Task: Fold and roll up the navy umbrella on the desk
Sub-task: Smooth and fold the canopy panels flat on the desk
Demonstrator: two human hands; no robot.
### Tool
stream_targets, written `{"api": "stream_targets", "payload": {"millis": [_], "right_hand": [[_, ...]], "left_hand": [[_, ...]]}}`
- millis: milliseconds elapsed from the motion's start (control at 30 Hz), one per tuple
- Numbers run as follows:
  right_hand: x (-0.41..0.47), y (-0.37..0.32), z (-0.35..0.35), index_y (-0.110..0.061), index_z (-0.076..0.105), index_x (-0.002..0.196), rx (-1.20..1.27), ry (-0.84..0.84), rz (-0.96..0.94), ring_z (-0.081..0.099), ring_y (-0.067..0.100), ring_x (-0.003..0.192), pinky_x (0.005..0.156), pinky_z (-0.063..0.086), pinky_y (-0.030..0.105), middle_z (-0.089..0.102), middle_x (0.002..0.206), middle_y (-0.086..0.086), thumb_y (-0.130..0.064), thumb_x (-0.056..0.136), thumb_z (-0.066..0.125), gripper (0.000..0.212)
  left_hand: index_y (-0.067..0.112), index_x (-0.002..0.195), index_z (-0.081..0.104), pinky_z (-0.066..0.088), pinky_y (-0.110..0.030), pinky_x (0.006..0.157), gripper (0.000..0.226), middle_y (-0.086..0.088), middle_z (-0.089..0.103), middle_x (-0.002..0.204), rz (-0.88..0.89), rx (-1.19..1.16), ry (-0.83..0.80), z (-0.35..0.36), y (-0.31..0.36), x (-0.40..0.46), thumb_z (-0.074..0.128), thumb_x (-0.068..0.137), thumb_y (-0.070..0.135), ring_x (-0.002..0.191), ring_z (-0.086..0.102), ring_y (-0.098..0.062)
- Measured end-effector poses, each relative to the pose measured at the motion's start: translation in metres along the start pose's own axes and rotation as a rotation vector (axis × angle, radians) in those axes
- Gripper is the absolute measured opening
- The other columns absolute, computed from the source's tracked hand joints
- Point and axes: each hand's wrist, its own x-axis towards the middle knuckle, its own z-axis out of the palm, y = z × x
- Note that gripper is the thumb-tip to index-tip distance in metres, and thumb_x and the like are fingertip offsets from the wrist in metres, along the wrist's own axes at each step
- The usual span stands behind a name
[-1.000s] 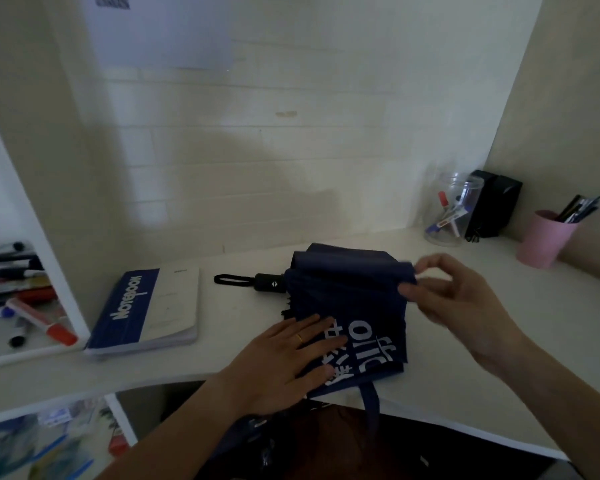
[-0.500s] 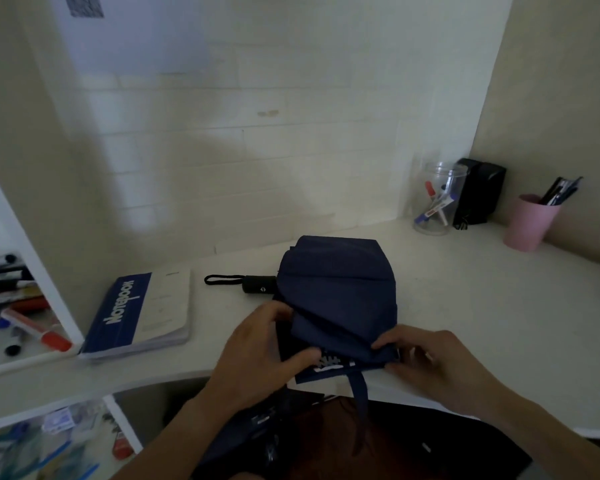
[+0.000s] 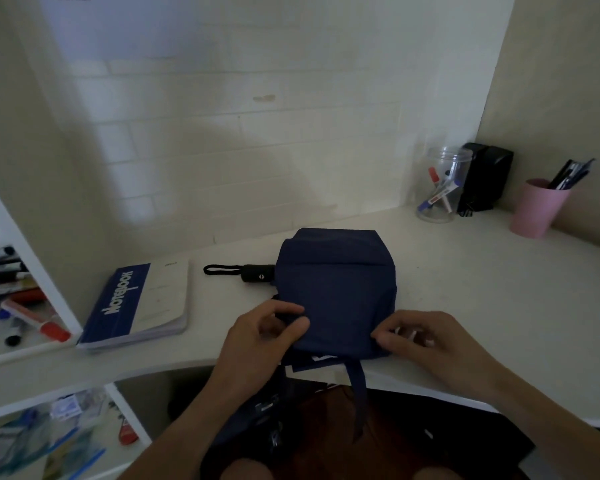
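Since the earlier frame, the printed panel has been folded under; navy umbrella (image 3: 336, 292) lies flattened on the surface (image 3: 482, 292). Near edge is pinched by left hand (image 3: 257, 337) and right hand (image 3: 426, 337). Rolling judged next.

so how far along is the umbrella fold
Done: the navy umbrella lies collapsed on the desk, canopy folded into a flat pad beside its black handle.
In hand: the left hand and right hand pinch the near edge.
Left: rolling it tight; the strap hangs loose.
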Motion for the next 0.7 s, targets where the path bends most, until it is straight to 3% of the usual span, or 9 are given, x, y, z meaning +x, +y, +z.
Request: {"api": "stream_targets", "payload": {"millis": [100, 200, 300, 400, 500, 567, 633, 700], "right_hand": [[0.005, 0.004, 0.004, -0.037, 0.078, 0.089, -0.056, 0.036, 0.017, 0.068, 0.008, 0.077, 0.070, 0.051, 0.022, 0.076, 0.087, -0.015, -0.039, 0.094, 0.062, 0.017], [0.006, 0.013, 0.003, -0.039, 0.075, 0.100, -0.055, 0.058, 0.040, 0.064, 0.008, 0.068, 0.065, 0.046, 0.015, 0.068, 0.077, -0.015, -0.021, 0.091, 0.072, 0.020], [0.006, 0.015, 0.003, -0.040, 0.070, 0.113, -0.063, 0.038, 0.067, 0.062, 0.005, 0.066, 0.065, 0.046, 0.012, 0.064, 0.074, -0.016, -0.018, 0.089, 0.075, 0.033], [0.008, 0.013, 0.003, -0.039, 0.070, 0.116, -0.020, 0.033, 0.078, 0.059, 0.003, 0.063, 0.064, 0.045, 0.011, 0.061, 0.072, -0.014, -0.014, 0.088, 0.075, 0.038], [0.007, 0.011, 0.001, -0.036, 0.073, 0.113, 0.080, 0.032, 0.090, 0.058, 0.005, 0.064, 0.064, 0.046, 0.015, 0.063, 0.072, -0.009, -0.010, 0.089, 0.074, 0.036], [0.006, 0.010, -0.001, -0.035, 0.074, 0.112, 0.114, 0.025, 0.086, 0.060, 0.008, 0.066, 0.066, 0.048, 0.018, 0.066, 0.073, -0.005, -0.009, 0.090, 0.073, 0.035], [0.006, 0.008, -0.003, -0.037, 0.073, 0.113, 0.098, 0.015, 0.088, 0.061, 0.009, 0.067, 0.067, 0.049, 0.019, 0.067, 0.075, -0.005, -0.010, 0.090, 0.073, 0.035], [0.006, 0.009, -0.003, -0.041, 0.071, 0.114, 0.029, 0.011, 0.110, 0.060, 0.004, 0.066, 0.068, 0.049, 0.017, 0.066, 0.075, -0.010, -0.014, 0.090, 0.074, 0.037]], "left_hand": [[0.041, 0.102, 0.074, 0.056, -0.023, 0.079, 0.020, 0.014, 0.068, 0.070, 0.033, 0.130, 0.004, -0.004, -0.002, 0.000, 0.078, 0.087, 0.029, 0.075, 0.069, -0.004], [0.040, 0.108, 0.073, 0.048, -0.009, 0.076, 0.023, 0.012, 0.064, 0.074, 0.062, 0.229, -0.006, -0.009, -0.003, 0.000, 0.075, 0.088, 0.028, 0.082, 0.065, 0.000], [0.037, 0.116, 0.071, 0.046, -0.010, 0.073, 0.027, 0.010, 0.061, 0.071, 0.100, 0.287, -0.047, -0.010, -0.001, -0.001, 0.073, 0.091, 0.028, 0.074, 0.064, -0.004], [0.040, 0.117, 0.066, 0.044, -0.007, 0.075, 0.032, 0.011, 0.065, 0.077, 0.148, 0.325, 0.027, -0.009, 0.002, 0.000, 0.075, 0.088, 0.031, 0.081, 0.064, -0.004], [0.037, 0.118, 0.057, 0.054, -0.016, 0.071, 0.042, 0.003, 0.076, 0.089, -0.004, -0.085, 0.145, -0.008, 0.010, 0.005, 0.081, 0.084, 0.030, 0.086, 0.072, -0.007], [0.037, 0.122, 0.052, 0.060, -0.025, 0.068, 0.054, -0.004, 0.079, 0.099, -0.167, -0.411, 0.047, -0.009, 0.016, 0.009, 0.085, 0.080, 0.025, 0.090, 0.076, -0.016], [0.039, 0.124, 0.054, 0.064, -0.037, 0.071, 0.060, -0.007, 0.078, 0.102, -0.137, -0.341, -0.076, -0.011, 0.012, 0.015, 0.087, 0.078, 0.018, 0.086, 0.077, -0.023], [0.038, 0.126, 0.060, 0.064, -0.037, 0.075, 0.061, -0.006, 0.076, 0.103, -0.048, -0.048, -0.116, -0.012, 0.005, 0.018, 0.088, 0.077, 0.016, 0.076, 0.074, -0.021]]}}
